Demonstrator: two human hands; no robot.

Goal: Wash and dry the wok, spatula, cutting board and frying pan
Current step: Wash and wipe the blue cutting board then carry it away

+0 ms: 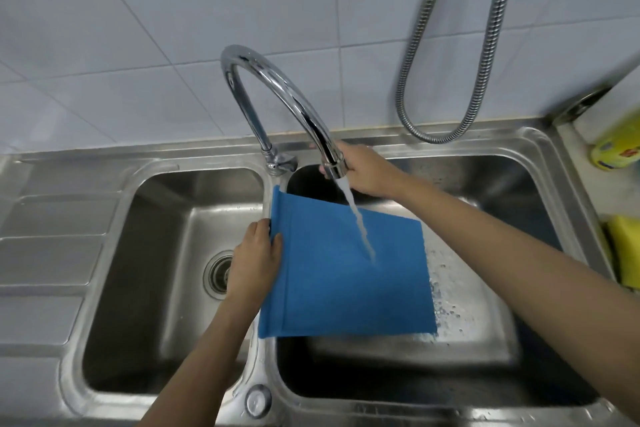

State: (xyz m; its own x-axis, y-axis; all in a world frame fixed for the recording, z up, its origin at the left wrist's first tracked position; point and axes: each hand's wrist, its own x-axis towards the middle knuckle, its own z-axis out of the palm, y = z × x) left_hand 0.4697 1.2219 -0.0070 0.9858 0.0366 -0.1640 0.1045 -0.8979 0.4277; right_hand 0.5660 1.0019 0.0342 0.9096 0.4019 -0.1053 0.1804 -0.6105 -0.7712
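A blue cutting board (332,288) is held tilted over the right basin (485,350) of a steel double sink. My left hand (254,262) grips its left edge, thumb on top. Water runs from the chrome faucet spout (334,168) onto the board's upper face. My right hand (363,172) grips the spout end, behind the stream. The wok, spatula and frying pan are out of view.
The left basin (138,288) has a round drain (218,274). A ribbed draining surface (45,253) lies far left. A metal hose (446,128) hangs against the tiled wall. A yellow bottle (616,149) and a yellow sponge (627,250) sit at the right edge.
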